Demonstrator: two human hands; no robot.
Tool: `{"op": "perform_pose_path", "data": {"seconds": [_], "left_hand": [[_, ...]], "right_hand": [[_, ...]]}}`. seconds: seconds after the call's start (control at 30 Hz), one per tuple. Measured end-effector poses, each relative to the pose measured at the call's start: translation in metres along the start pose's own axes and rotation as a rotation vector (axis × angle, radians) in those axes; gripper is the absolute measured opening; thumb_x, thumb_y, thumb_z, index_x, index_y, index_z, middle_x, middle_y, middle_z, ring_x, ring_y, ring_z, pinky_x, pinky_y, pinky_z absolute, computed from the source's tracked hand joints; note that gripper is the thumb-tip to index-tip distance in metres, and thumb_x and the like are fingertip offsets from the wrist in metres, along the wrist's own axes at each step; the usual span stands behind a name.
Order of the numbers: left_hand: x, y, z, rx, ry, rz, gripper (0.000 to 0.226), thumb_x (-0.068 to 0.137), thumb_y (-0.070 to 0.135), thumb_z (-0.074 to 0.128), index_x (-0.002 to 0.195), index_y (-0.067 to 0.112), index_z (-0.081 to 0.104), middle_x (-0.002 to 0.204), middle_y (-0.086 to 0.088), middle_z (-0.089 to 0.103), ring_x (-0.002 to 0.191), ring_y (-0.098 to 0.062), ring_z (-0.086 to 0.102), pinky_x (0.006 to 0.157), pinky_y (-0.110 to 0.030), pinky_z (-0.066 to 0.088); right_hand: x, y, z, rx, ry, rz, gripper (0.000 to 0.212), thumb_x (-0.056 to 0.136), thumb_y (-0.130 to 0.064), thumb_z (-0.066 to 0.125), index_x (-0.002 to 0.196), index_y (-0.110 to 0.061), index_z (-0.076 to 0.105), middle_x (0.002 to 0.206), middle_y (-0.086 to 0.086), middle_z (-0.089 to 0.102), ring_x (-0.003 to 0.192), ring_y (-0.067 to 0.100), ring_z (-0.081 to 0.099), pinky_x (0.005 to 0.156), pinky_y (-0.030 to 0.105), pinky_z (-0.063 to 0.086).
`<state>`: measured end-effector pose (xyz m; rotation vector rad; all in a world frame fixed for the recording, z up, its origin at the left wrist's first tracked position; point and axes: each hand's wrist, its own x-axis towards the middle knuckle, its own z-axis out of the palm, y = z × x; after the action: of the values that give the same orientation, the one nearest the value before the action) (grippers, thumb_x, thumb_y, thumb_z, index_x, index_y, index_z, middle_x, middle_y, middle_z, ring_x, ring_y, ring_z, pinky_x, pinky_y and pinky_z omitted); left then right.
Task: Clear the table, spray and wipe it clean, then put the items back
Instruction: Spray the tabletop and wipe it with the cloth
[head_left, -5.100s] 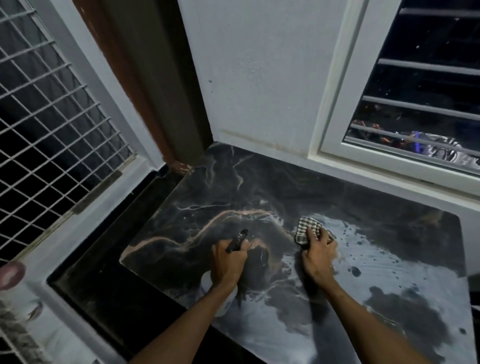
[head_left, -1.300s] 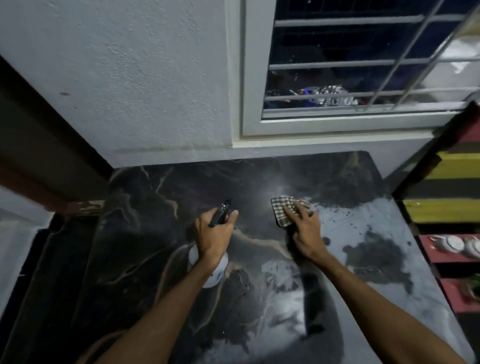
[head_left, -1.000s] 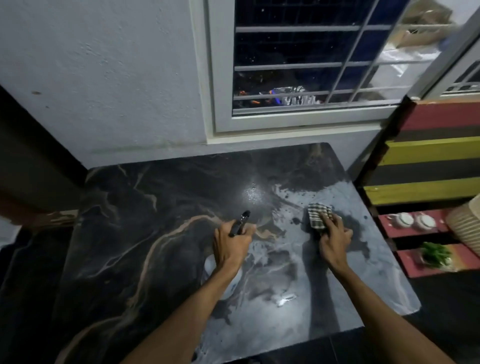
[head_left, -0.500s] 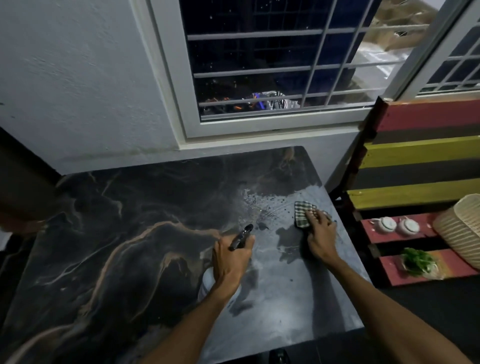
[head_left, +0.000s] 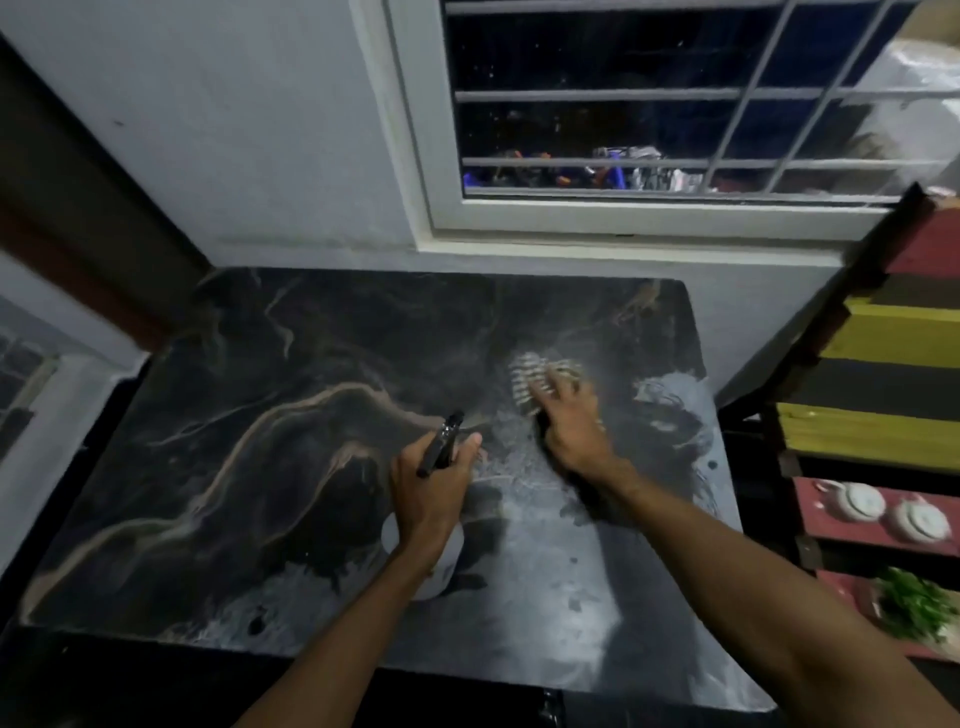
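Right hand (head_left: 571, 423), fingers flat, has swept the checked cloth (head_left: 527, 376) left from the marble table's (head_left: 260, 415) right edge toward far centre, while the left hand (head_left: 434, 486) still grips the spray bottle (head_left: 441, 569) mid-table.

Single wide-angle head cam, fwd & down onto table (head_left: 291, 467), close up, window (head_left: 587, 62) ahead

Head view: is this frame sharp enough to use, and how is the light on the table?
In the head view the right hand and the checked cloth under it are smeared by motion blur; the left hand and spray bottle read sharper; lighting is dim, with a pale sheen on the right part of the table and a dark window.
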<state>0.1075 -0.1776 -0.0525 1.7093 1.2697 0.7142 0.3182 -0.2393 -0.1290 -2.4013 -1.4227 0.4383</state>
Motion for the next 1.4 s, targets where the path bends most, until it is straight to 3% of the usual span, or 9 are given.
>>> {"op": "perform_pose_path", "data": {"seconds": [0.1, 0.23, 0.4, 0.57, 0.8, 1.0, 1.17, 1.33, 1.4], "left_hand": [[-0.004, -0.010, -0.012, -0.019, 0.017, -0.024, 0.045, 0.084, 0.029, 0.079, 0.056, 0.009, 0.050, 0.052, -0.009, 0.054, 0.051, -0.025, 0.053, 0.054, -0.047, 0.051], [-0.016, -0.027, -0.042, -0.005, 0.094, -0.079, 0.042, 0.083, 0.035, 0.078, 0.058, 0.009, 0.057, 0.053, -0.005, 0.057, 0.061, -0.031, 0.061, 0.065, -0.044, 0.053], [-0.044, -0.038, -0.076, 0.028, 0.084, -0.117, 0.047, 0.087, 0.035, 0.077, 0.051, 0.020, 0.050, 0.052, -0.003, 0.056, 0.063, -0.032, 0.060, 0.062, -0.038, 0.049], [-0.075, -0.063, -0.113, 0.096, 0.105, -0.149, 0.053, 0.083, 0.038, 0.075, 0.046, 0.022, 0.040, 0.048, -0.006, 0.050, 0.058, -0.036, 0.059, 0.056, -0.036, 0.044], [-0.097, -0.096, -0.168, 0.119, 0.109, -0.187, 0.048, 0.079, 0.043, 0.079, 0.053, 0.016, 0.049, 0.046, 0.002, 0.050, 0.055, -0.027, 0.057, 0.055, -0.030, 0.035], [-0.097, -0.117, -0.203, 0.139, 0.150, -0.195, 0.057, 0.078, 0.033, 0.085, 0.050, 0.022, 0.037, 0.044, 0.005, 0.040, 0.047, -0.019, 0.044, 0.051, -0.026, 0.031], [-0.105, -0.147, -0.241, 0.200, 0.218, -0.208, 0.051, 0.085, 0.030, 0.079, 0.051, 0.018, 0.044, 0.045, 0.002, 0.045, 0.048, -0.025, 0.055, 0.053, -0.027, 0.033], [-0.119, -0.173, -0.257, 0.229, 0.225, -0.290, 0.049, 0.081, 0.039, 0.083, 0.052, 0.020, 0.047, 0.048, 0.005, 0.050, 0.051, -0.017, 0.056, 0.053, -0.030, 0.041], [-0.125, -0.177, -0.258, 0.174, 0.235, -0.327, 0.045, 0.078, 0.040, 0.085, 0.056, 0.019, 0.051, 0.051, 0.004, 0.056, 0.055, -0.018, 0.060, 0.057, -0.032, 0.047]], "right_hand": [[0.011, -0.012, 0.016, -0.073, -0.098, -0.425, 0.072, 0.077, -0.011, 0.043, 0.145, -0.033, 0.044, 0.158, 0.008, 0.031, 0.121, 0.029, 0.038, 0.103, 0.041, 0.031], [0.044, -0.018, 0.012, -0.021, 0.120, 0.097, 0.070, 0.072, -0.015, 0.051, 0.141, -0.022, 0.048, 0.152, 0.018, 0.036, 0.122, 0.046, 0.040, 0.104, 0.052, 0.038], [-0.064, -0.092, 0.056, 0.000, -0.114, -0.474, 0.072, 0.076, -0.013, 0.040, 0.146, -0.028, 0.045, 0.158, 0.007, 0.033, 0.123, 0.033, 0.037, 0.096, 0.043, 0.036], [-0.069, -0.066, 0.033, 0.090, 0.108, 0.082, 0.074, 0.064, -0.014, 0.042, 0.134, -0.026, 0.060, 0.148, 0.016, 0.045, 0.104, 0.040, 0.045, 0.093, 0.045, 0.040], [-0.069, -0.109, 0.034, -0.023, 0.036, 0.316, 0.060, 0.080, -0.008, 0.053, 0.139, -0.018, 0.054, 0.152, 0.022, 0.034, 0.124, 0.049, 0.035, 0.109, 0.049, 0.030], [-0.090, -0.204, 0.099, 0.005, -0.106, -0.070, 0.076, 0.070, -0.011, 0.049, 0.146, -0.021, 0.046, 0.157, 0.017, 0.027, 0.122, 0.046, 0.034, 0.103, 0.052, 0.036], [-0.080, -0.268, 0.118, 0.009, -0.099, 0.028, 0.074, 0.072, -0.016, 0.045, 0.146, -0.019, 0.041, 0.159, 0.021, 0.020, 0.125, 0.049, 0.031, 0.105, 0.055, 0.033], [-0.136, -0.325, 0.158, -0.014, -0.288, -0.537, 0.077, 0.079, -0.012, 0.052, 0.152, -0.023, 0.033, 0.162, 0.014, 0.017, 0.118, 0.037, 0.034, 0.093, 0.046, 0.036], [-0.151, -0.302, 0.150, -0.007, -0.267, -0.591, 0.077, 0.077, -0.010, 0.050, 0.151, -0.026, 0.036, 0.163, 0.009, 0.020, 0.111, 0.032, 0.037, 0.088, 0.041, 0.036]]}}
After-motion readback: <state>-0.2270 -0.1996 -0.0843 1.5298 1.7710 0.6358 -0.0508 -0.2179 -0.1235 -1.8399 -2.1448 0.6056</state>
